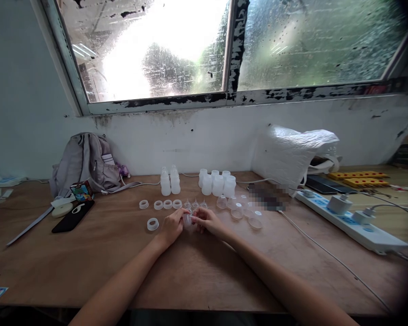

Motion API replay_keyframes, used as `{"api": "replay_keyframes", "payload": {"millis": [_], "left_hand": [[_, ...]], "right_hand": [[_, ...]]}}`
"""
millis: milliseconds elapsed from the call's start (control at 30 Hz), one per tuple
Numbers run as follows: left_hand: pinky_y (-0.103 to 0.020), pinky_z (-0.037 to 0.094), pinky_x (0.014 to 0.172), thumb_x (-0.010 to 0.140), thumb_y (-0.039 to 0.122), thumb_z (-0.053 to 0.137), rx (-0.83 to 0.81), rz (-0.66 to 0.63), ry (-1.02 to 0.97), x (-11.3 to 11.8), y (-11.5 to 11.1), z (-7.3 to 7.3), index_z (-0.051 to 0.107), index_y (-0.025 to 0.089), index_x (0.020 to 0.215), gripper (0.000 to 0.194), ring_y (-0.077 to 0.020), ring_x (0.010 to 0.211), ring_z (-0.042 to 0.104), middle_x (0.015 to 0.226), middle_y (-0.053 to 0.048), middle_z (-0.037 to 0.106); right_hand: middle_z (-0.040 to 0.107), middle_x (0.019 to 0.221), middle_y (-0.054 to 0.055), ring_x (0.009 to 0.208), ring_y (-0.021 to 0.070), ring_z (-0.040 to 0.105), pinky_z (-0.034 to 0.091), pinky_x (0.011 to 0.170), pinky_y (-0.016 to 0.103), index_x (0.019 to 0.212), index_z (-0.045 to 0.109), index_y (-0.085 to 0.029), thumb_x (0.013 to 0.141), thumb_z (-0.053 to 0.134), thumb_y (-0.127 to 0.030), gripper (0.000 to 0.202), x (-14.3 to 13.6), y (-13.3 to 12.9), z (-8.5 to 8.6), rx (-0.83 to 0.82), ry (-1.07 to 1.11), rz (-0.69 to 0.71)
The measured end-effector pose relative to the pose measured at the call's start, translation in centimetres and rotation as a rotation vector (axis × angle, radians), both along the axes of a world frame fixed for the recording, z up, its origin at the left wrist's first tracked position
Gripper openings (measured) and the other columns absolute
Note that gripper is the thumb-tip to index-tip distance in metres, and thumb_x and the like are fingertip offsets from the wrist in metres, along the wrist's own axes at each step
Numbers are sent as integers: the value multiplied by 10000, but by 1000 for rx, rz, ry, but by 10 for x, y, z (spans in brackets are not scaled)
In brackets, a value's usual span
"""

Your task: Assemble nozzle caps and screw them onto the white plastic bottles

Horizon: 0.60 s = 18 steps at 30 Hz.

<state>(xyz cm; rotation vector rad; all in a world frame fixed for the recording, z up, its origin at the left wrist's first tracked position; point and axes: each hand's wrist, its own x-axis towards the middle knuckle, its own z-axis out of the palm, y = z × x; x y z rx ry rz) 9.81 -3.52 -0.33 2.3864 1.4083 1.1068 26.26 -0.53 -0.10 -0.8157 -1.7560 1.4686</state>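
My left hand (pixel 172 225) is closed on a translucent ribbed bottle collar (pixel 187 221) at the middle of the table. My right hand (pixel 207 220) meets it from the other side, its fingertips pinched at the collar's top; a clear nipple may sit there, but it is too small to be sure. Just behind my hands stand clear nipples (pixel 195 204). To the left lie several loose collars (pixel 158 205), with one collar (pixel 153 224) nearer me. On the right are several clear dome caps (pixel 237 211).
White bottles (pixel 218 184) stand in a group at the back, with two assembled bottles (pixel 170 181) left of them. A backpack (pixel 85 163) and black phone (pixel 74 217) lie left. A power strip (pixel 353 221), its cables and a silvery bag (pixel 289 154) occupy the right.
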Motion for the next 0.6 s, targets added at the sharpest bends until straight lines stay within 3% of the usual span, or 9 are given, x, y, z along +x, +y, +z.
{"api": "replay_keyframes", "payload": {"millis": [100, 233, 400, 500, 600], "left_hand": [[-275, 416, 792, 740, 47, 355, 23, 19, -52, 1, 1, 2, 489, 201, 970, 308, -148, 890, 533, 958, -27, 573], [-259, 445, 734, 758, 89, 383, 28, 96, -147, 3, -3, 6, 478, 192, 975, 258, -130, 779, 561, 939, -34, 569], [-231, 452, 674, 769, 129, 394, 30, 82, -159, 10, -3, 10, 484, 196, 964, 225, -106, 698, 555, 898, -24, 568], [-238, 443, 683, 760, 130, 398, 53, 69, -95, 18, 15, 11, 484, 191, 940, 208, -111, 705, 546, 866, -21, 564], [-249, 435, 698, 750, 137, 408, 82, 115, -43, 32, 48, 19, 479, 178, 923, 191, -125, 745, 541, 861, -28, 549]], "right_hand": [[541, 583, -32, 378, 61, 470, 375, 348, 174, 710, 437, -161, 680, 522, -479, 331, 4, -2, 5, 38, 10, -64], [423, 438, -64, 321, 46, 371, 283, 296, 157, 570, 373, -173, 728, 453, -496, 368, 14, 0, 15, 144, 58, -259], [356, 399, -67, 303, 48, 304, 218, 281, 175, 524, 339, -188, 727, 457, -500, 390, 32, 7, 24, 230, 100, -436], [382, 419, -58, 311, 52, 315, 234, 292, 184, 541, 366, -187, 723, 457, -511, 383, 41, 12, 27, 250, 118, -496], [407, 432, -48, 321, 56, 330, 254, 297, 188, 544, 380, -185, 718, 463, -512, 379, 47, 16, 27, 262, 134, -546]]}}
